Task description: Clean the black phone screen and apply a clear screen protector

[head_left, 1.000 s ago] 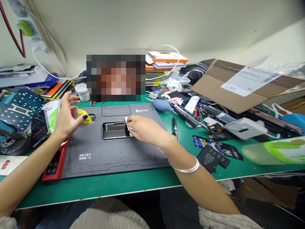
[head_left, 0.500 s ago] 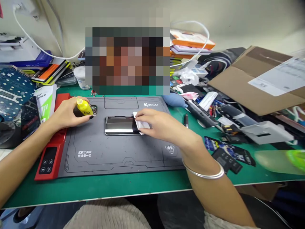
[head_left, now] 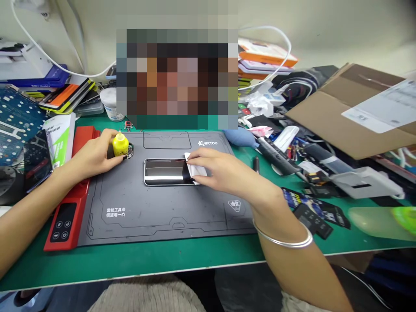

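Note:
A phone [head_left: 164, 171] lies screen-up in the middle of a grey work mat [head_left: 136, 212]. My right hand [head_left: 217, 171] presses a small white wipe [head_left: 194, 170] onto the phone's right end, fingers closed on it. My left hand [head_left: 97, 154] is wrapped round a small yellow bottle [head_left: 120, 145], which stands upright at the mat's upper left corner.
A red control strip [head_left: 66, 216] edges the mat on the left. White jar [head_left: 108, 104], circuit boards [head_left: 16, 125] and boxes crowd the left. A black pen [head_left: 255, 164], tools, phone parts [head_left: 312, 212] and a cardboard box [head_left: 351, 112] fill the right. A pixelated patch sits behind the mat.
My left hand brought the yellow bottle down and stood it upright on the mat's corner. My right hand kept the wipe on the phone's right end.

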`<state>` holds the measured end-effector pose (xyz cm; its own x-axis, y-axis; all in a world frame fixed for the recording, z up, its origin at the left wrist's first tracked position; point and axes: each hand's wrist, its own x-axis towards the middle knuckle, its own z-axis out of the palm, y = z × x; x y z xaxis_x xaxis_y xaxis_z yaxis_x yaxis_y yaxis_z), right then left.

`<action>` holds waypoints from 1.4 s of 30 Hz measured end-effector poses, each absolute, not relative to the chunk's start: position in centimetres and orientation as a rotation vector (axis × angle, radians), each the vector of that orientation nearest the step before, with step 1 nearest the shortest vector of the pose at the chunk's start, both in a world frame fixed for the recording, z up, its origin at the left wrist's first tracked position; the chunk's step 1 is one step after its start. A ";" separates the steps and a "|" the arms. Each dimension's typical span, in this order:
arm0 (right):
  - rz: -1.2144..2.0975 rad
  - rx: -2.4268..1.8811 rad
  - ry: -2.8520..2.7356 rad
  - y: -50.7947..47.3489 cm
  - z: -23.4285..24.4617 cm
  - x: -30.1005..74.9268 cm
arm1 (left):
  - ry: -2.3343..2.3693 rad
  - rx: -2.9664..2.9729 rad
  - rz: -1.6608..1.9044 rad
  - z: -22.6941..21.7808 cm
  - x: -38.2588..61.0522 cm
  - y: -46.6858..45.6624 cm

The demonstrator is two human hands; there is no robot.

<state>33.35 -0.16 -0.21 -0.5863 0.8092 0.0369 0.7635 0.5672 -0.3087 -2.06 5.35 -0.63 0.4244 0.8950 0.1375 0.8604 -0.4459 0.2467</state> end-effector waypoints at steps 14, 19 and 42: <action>0.410 -1.377 -2.641 0.1 0.4 32.8 | 1.146 3.011 0.337 -0.6 -0.8 4.8; 0.372 -1.366 -2.647 0.2 0.2 32.9 | 1.079 3.139 0.341 -0.6 -0.9 4.7; 0.344 -1.336 -2.668 0.1 0.3 32.7 | 0.979 3.167 0.444 0.5 -0.3 3.7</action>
<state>32.74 0.12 0.31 -0.5967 0.8022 0.0206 0.7707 0.5801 -0.2637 -0.33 3.74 0.55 0.7956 0.5219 0.3077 0.5753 -0.8099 -0.1139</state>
